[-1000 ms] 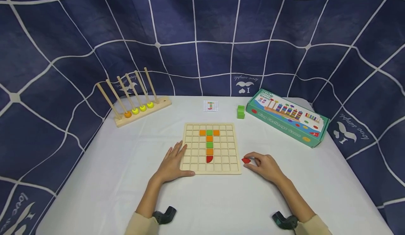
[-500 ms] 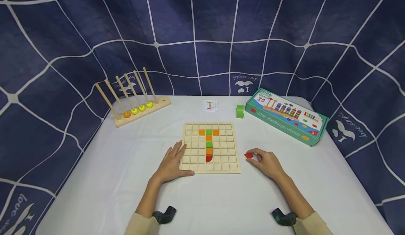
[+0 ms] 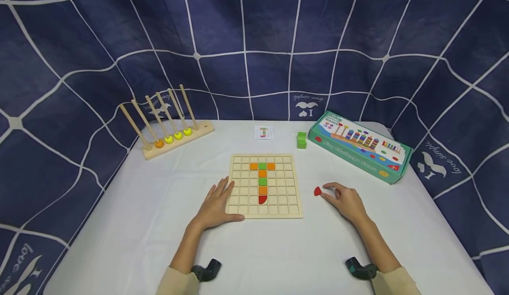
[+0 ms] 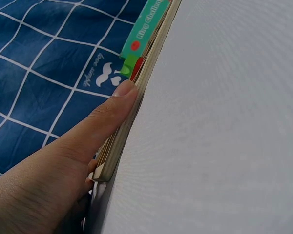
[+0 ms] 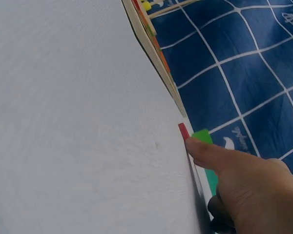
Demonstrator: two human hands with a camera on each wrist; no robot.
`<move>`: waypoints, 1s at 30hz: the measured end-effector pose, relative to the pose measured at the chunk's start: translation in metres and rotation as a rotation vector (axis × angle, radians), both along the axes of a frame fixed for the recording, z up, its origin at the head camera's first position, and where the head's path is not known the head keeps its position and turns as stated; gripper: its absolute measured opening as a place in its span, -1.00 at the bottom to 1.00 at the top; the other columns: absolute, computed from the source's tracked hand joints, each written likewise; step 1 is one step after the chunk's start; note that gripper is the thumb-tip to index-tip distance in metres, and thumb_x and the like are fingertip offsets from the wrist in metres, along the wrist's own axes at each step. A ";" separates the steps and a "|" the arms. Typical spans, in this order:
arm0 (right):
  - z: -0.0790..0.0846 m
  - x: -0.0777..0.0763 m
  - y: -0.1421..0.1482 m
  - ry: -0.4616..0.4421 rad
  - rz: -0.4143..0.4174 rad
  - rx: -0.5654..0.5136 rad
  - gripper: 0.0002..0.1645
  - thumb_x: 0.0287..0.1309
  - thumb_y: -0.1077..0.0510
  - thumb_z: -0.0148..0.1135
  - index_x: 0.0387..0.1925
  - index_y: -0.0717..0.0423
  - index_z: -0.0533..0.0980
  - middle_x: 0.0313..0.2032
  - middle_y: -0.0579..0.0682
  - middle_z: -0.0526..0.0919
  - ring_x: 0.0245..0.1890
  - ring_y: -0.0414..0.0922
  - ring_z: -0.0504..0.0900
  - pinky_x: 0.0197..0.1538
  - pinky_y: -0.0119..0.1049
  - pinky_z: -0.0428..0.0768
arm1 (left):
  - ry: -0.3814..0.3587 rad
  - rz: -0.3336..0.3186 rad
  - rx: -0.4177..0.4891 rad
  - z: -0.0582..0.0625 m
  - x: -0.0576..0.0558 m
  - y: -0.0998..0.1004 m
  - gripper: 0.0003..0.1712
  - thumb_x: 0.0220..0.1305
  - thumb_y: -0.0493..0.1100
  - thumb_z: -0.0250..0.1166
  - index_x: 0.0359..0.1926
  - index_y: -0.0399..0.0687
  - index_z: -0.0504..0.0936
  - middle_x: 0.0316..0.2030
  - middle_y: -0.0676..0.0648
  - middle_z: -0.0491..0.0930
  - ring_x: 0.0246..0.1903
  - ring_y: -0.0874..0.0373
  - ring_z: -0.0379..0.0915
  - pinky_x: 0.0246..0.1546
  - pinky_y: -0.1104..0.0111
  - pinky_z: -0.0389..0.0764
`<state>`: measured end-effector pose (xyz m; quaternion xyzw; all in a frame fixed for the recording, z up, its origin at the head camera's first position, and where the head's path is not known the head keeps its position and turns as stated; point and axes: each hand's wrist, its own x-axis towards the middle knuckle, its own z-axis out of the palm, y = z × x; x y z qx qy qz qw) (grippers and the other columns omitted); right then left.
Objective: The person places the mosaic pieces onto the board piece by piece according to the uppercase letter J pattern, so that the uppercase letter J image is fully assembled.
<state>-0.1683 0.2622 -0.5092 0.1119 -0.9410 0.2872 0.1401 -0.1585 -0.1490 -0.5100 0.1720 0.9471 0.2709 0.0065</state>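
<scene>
In the head view a square wooden grid board (image 3: 281, 209) lies on the table, with orange, green and red tiles forming a J-like figure. My left hand (image 3: 214, 206) rests at the board's left edge, fingers spread, with the thumb (image 4: 124, 89) along its near edge in the left wrist view. To the right of the board is a loose red quarter-round tile (image 3: 317, 191). My right hand (image 3: 346, 201) is beside it, thumb and index finger bent and apart, their tips right at the tile's edge. The thumb overlaps the red tile (image 5: 184, 130) in the right wrist view.
Two green blocks (image 3: 301, 140) and a small pattern card (image 3: 264, 132) sit behind the board. A green game box (image 3: 358, 156) stands at the back right. At the back left is a wooden peg rack (image 3: 180, 141) with yellow and orange beads. Dark blue cloth hangs behind.
My right hand has moved right and away from the board. The red tile has shifted right too, turned, and now lies past the fingertips rather than between them. The left hand stays put.
</scene>
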 end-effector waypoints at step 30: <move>0.006 -0.012 -0.065 0.015 0.268 -0.052 -0.69 -0.05 -0.07 0.40 -0.23 -0.10 0.63 -0.83 -0.33 0.13 -0.78 -0.39 0.02 -0.69 -0.47 0.04 | -0.010 0.001 -0.002 0.000 0.001 0.000 0.38 -0.33 0.53 0.32 0.40 -0.17 0.06 0.42 -0.15 -0.14 0.40 0.03 -0.33 0.34 0.16 -0.30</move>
